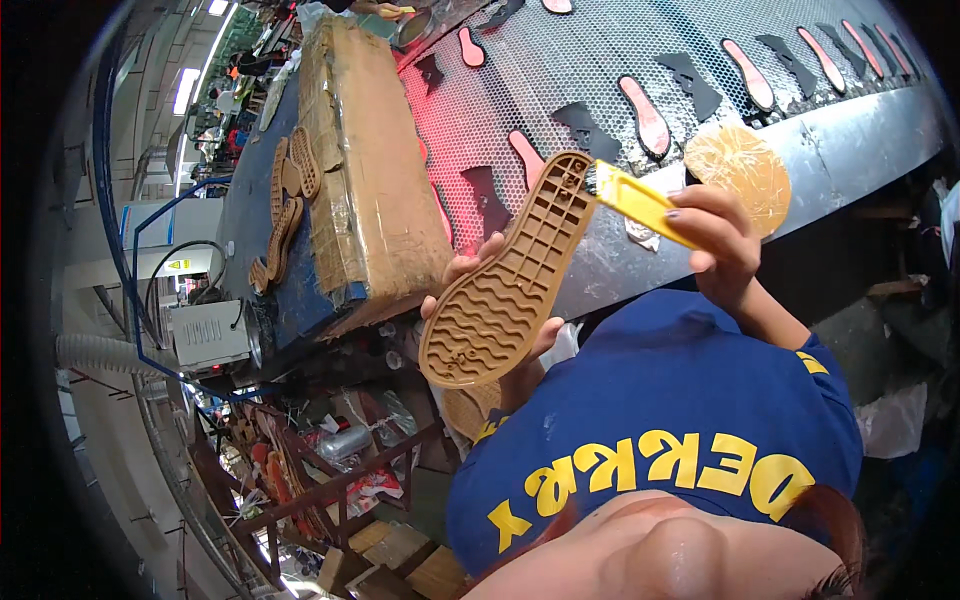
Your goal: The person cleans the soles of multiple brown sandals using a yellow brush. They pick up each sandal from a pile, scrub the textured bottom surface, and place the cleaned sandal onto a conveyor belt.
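A mesh table [520, 80] spans the far right; a cardboard box [390, 190] stands at its left. Nearer, raised in front of the table, a brown sole [510, 270] shows its tread, the left grip [525, 375] grasping its edges. The right grip [722, 235] pinches a yellow brush [640, 200], bristles at the sole's narrow far end.

Carton [375, 170], brown, heavily taped, edges worn; stands left of the perforated metal bed. Farther left I note a pale vented metal box [210, 335], with a white corrugated hose [100, 353] just beside it. Lit ceiling lamp [186, 90] beyond. Below: reddish-brown metal rack [340, 482], clear plastic wrap [345, 442] behind its bar. Far right: whitish plastic sheet [893, 420].
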`<state>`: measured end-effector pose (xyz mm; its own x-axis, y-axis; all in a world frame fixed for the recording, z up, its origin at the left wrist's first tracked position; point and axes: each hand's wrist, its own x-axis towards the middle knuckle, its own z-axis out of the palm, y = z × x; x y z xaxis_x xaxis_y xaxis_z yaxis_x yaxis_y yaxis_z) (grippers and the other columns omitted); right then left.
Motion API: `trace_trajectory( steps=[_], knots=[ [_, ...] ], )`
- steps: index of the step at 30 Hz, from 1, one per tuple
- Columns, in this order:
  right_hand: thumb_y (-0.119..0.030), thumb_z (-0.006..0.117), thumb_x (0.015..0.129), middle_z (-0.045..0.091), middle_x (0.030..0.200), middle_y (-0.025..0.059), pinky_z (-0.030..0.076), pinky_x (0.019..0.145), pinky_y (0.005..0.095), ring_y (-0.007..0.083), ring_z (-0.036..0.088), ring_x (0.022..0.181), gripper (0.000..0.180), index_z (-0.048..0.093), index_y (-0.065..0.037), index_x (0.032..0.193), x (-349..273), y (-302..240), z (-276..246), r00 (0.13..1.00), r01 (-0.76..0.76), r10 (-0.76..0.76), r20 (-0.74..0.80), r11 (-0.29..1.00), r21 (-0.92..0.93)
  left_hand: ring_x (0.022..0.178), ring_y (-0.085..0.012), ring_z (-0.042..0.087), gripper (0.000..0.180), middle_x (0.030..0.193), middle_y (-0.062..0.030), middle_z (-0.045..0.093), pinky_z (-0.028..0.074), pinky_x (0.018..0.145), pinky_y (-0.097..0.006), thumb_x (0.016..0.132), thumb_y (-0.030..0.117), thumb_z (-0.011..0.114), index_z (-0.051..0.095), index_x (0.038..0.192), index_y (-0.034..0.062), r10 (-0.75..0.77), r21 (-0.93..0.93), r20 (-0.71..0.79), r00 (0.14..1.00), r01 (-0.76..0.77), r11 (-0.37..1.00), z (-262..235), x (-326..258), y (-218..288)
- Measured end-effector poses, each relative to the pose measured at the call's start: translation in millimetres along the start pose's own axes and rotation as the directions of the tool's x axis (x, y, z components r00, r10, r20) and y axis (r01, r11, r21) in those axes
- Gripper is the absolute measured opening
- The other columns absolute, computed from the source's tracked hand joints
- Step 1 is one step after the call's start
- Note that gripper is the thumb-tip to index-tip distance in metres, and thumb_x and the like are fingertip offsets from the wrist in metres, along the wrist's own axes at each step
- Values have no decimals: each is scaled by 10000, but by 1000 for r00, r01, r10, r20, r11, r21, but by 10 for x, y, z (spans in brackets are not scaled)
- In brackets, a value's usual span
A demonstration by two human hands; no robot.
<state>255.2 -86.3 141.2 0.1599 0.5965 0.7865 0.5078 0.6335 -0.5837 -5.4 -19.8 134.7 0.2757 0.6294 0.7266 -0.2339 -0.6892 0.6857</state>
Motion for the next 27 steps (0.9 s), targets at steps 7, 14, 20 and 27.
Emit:
trace_trajectory(
  steps=[7, 14, 20, 27],
  knots=[
    [-408, 615, 889, 612, 1061, 176, 533, 794, 339, 258, 637, 929, 460, 654, 15, 1064, 69, 15, 203, 1000, 3, -4, 3, 1000, 22, 1405, -290, 242, 1123, 1409, -132, 305, 375, 1096, -538, 676, 110, 842, 97, 1486, 332, -276, -248, 93, 957, 291, 924, -113, -75, 258],
    [-383, 637, 875, 608, 1061, 156, 534, 810, 334, 253, 633, 947, 435, 659, 8, 1063, 103, -56, 210, 997, 18, -20, 69, 999, 34, 1354, -353, 311, 1203, 1398, -148, 294, 390, 1086, -526, 634, 30, 848, 66, 1491, 346, 60, -134, 48, 997, -53, 990, 187, 148, 243],
    [-400, 639, 865, 602, 1052, 149, 532, 807, 338, 266, 626, 956, 439, 656, -2, 1052, 118, -118, 246, 991, 53, -63, 122, 995, 87, 1374, -302, 268, 956, 1467, -113, 264, 265, 1127, -543, 749, 371, 765, 170, 1496, 332, -62, 279, 142, 988, 20, 960, 153, 119, 330],
    [-384, 654, 858, 591, 1057, 155, 550, 740, 334, 267, 646, 898, 439, 637, -4, 1076, 138, -193, 320, 979, 117, -132, 153, 987, 106, 1405, -234, 225, 709, 1562, -68, 191, 139, 1146, -563, 890, 689, 332, 322, 1458, 265, -434, 882, 207, 877, 25, 471, 154, 326, 619]
  ],
)
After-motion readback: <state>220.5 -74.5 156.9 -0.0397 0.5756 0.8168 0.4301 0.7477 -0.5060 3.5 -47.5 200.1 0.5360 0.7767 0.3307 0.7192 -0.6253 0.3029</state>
